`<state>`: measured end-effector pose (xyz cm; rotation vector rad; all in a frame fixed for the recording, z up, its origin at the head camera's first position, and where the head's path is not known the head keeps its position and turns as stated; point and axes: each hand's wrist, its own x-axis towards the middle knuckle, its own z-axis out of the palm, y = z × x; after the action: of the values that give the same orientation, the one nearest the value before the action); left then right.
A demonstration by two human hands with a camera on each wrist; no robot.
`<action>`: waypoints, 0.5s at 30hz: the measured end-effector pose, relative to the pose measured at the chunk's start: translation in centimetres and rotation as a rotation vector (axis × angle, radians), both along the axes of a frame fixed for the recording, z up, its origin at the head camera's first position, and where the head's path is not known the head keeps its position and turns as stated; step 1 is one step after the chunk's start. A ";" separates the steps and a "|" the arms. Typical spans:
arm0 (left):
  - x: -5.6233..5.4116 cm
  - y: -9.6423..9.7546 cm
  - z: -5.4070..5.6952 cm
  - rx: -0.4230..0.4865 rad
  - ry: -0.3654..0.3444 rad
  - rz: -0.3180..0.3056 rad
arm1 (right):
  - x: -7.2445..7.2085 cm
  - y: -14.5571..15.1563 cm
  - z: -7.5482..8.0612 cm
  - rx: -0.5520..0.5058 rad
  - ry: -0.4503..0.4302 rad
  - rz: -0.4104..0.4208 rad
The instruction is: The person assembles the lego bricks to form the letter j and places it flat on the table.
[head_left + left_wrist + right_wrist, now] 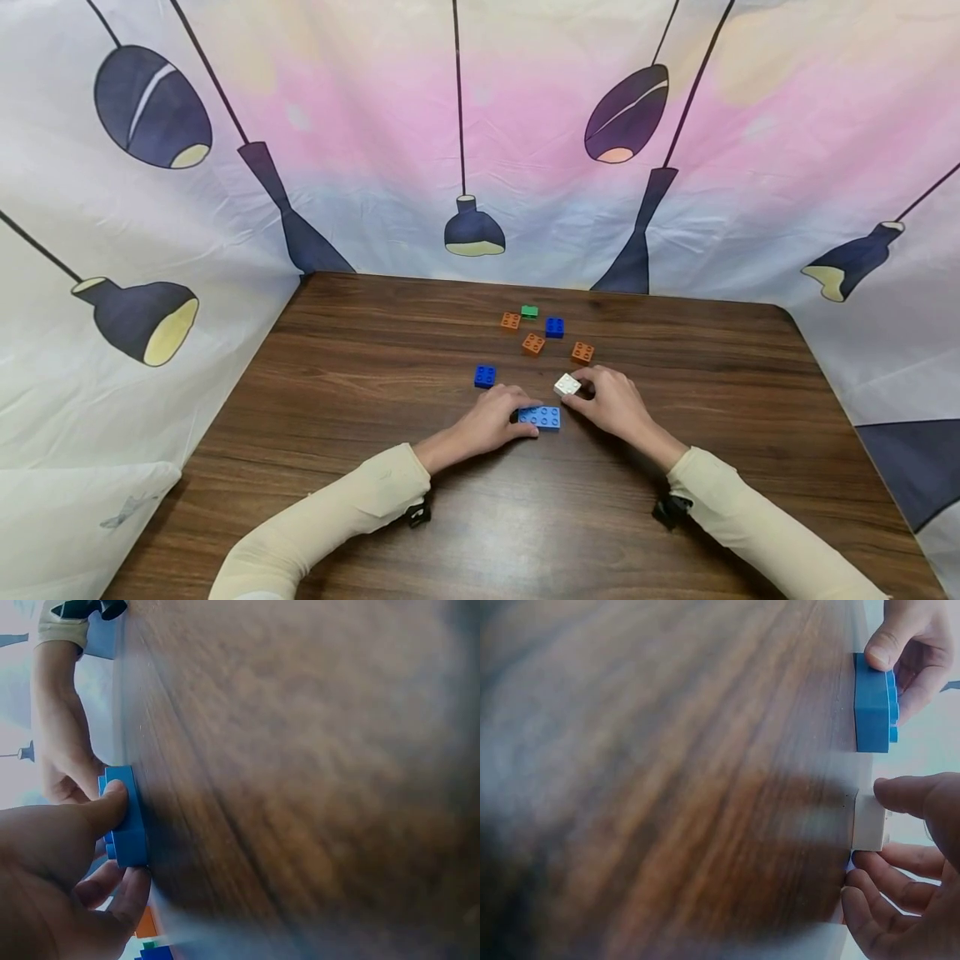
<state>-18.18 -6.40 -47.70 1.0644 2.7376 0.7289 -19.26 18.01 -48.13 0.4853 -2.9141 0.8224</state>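
Note:
On the wooden table, my left hand (495, 419) pinches a light blue eight-stud toy brick (550, 418) between thumb and fingers at its left end. The brick lies studs up, and the left wrist view shows my thumb along one long side of the blue brick (129, 832). Just to the right and slightly farther back, my right hand (611, 402) grips a small white brick (567, 385) by its sides. In the right wrist view the white brick (868, 820) sits between thumb and fingertips, apart from the blue one (873, 705).
A dark blue brick (485, 377) lies behind my left hand. Farther back are another dark blue brick (554, 327), a green brick (529, 312) and three orange bricks, one (582, 352) close beyond my right hand. A printed cloth (405, 233) hangs along the table's back edge.

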 end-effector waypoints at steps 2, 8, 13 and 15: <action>-0.2 0.0 0.1 0.015 0.019 0.005 | 0.0 0.0 0.0 -0.002 -0.001 -0.001; -0.8 0.2 0.1 0.051 0.053 0.029 | 0.0 0.0 0.2 -0.006 -0.004 -0.002; -1.2 0.3 0.0 0.063 0.037 0.063 | 0.0 0.1 0.3 -0.009 -0.009 -0.002; -1.3 0.4 -0.1 0.065 0.029 0.068 | 0.0 0.2 0.4 -0.008 -0.018 -0.002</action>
<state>-19.48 -6.04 -47.77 1.0060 2.8052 0.8243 -19.26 18.25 -47.78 0.4762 -2.9255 0.8422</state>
